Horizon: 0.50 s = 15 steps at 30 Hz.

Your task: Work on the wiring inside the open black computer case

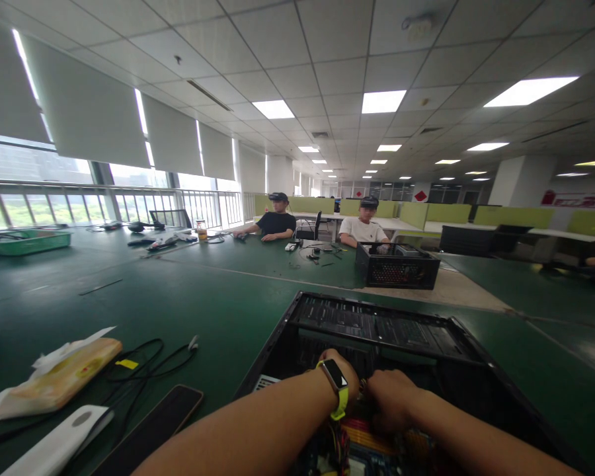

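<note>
At the bottom centre of the frame I have both hands down inside the open computer case (pixel 377 330) on the green tabletop (pixel 203 304). My left hand (pixel 344 370) and right hand (pixel 389 396) meet over the motherboard (pixel 371 439) and its wires; I cannot tell how the fingers sit. With the case open and the board inside, the work looks midway.

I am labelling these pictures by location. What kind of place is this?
Probably an open-plan office used as a workshop: long green tables, partitioned desks, ceiling panel lights. Both hands, left and right, reach into an open computer case; another case stands farther off.
</note>
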Each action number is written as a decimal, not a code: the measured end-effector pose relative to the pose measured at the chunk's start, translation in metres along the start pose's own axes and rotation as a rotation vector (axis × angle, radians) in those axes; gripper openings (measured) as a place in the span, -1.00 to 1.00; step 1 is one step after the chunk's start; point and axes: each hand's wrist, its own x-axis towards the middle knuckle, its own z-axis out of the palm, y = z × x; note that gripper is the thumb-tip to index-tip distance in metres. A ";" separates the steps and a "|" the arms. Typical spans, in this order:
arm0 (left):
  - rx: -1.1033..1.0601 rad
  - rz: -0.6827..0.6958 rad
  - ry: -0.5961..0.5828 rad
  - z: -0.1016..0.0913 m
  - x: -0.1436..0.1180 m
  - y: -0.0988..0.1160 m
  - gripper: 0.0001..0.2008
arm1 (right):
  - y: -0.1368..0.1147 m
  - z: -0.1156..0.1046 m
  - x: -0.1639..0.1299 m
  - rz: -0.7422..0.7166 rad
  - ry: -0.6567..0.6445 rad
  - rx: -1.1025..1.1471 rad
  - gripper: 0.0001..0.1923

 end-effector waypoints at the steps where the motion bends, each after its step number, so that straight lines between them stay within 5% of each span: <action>1: -0.017 -0.004 0.016 0.002 0.003 0.000 -0.36 | 0.000 -0.001 0.000 -0.001 0.005 0.000 -0.67; 7: -0.020 -0.066 0.077 0.015 0.021 -0.002 -0.60 | 0.000 -0.005 -0.001 -0.025 -0.003 0.017 -0.64; 15: 0.031 -0.113 0.059 0.014 0.017 -0.003 -0.50 | 0.005 -0.002 0.001 -0.038 -0.090 0.016 -0.59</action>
